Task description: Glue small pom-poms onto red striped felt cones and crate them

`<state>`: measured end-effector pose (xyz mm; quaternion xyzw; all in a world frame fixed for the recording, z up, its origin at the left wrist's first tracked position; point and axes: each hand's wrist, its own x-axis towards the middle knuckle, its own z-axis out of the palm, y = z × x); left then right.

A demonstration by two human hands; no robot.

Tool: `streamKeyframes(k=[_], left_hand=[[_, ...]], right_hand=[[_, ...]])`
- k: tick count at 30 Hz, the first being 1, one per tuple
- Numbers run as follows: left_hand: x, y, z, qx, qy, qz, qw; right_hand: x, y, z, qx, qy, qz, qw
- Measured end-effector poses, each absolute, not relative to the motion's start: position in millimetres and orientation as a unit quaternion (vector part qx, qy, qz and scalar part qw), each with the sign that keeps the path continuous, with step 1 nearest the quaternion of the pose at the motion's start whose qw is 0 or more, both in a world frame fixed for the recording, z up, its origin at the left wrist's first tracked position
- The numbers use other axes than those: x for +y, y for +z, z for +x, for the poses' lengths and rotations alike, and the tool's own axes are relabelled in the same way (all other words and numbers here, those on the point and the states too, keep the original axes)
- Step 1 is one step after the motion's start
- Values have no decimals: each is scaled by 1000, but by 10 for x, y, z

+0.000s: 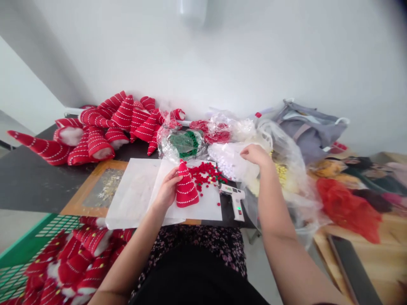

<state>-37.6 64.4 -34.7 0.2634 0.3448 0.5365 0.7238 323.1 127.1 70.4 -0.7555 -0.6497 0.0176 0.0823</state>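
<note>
My left hand (168,188) grips a small red cone-shaped hat (186,188) with white stitched stripes near its tip, tilted over the white paper (210,207). Red pompoms (203,173), with a few green ones among them, lie scattered just behind and to the right of the hat. My right hand (254,154) is raised above a plastic bag of white pompoms (224,163), fingers bent together; anything between them is too small to make out. A white glue gun (234,199) with a green light lies on the dark table between my forearms.
Stuffed red striped cones (111,123) are piled at the back left. A green basket (19,250) below holds more. Bags of green pompoms (184,144) and yellow pompoms (281,171) stand behind. A grey bag (308,131) and red mesh fabric (346,207) are at right.
</note>
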Motion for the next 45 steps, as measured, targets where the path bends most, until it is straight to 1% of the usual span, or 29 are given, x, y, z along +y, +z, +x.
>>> streamKeyframes(k=[4, 5, 6, 9, 12, 15, 18, 20, 22, 23, 24, 26, 29, 36, 41, 45], left_hand=[[647, -348, -377, 355, 529, 265, 724], [648, -346, -375, 358, 528, 264, 723], [648, -344, -370, 361, 528, 262, 723], [645, -326, -347, 359, 527, 258, 726], [631, -308, -327, 350, 527, 261, 729], [616, -306, -323, 349, 530, 258, 729], [609, -317, -327, 348, 529, 259, 730], [609, -322, -326, 347, 527, 261, 731], [610, -323, -320, 346, 525, 264, 731], [611, -322, -315, 344, 525, 267, 731], [612, -322, -310, 342, 526, 272, 729], [614, -322, -301, 338, 528, 284, 725], [614, -330, -295, 336, 530, 289, 723], [610, -381, -300, 346, 535, 270, 721], [612, -373, -281, 341, 539, 273, 721], [609, -348, -265, 343, 538, 275, 720]], right_hand=[[1264, 548, 2814, -703, 2, -699, 129], [1247, 467, 2676, -738, 21, -664, 123], [1237, 377, 2544, -768, 51, -633, 83], [1265, 103, 2260, -772, 80, -630, 28], [1330, -63, 2190, -753, 83, -653, 18], [1306, -43, 2239, -744, 81, -662, 40], [1108, 94, 2260, -737, 70, -666, 89], [881, 177, 2204, -738, 84, -653, 150], [623, 220, 2082, -740, 151, -591, 283], [503, 225, 2004, -747, 188, -545, 330], [398, 221, 1921, -754, 213, -503, 365], [259, 195, 1769, -776, 252, -428, 388], [217, 142, 1643, -796, 273, -371, 393], [267, 137, 1657, -837, 257, -320, 363], [152, 161, 1644, -816, 184, -382, 392], [57, 103, 1565, -809, 124, -444, 363]])
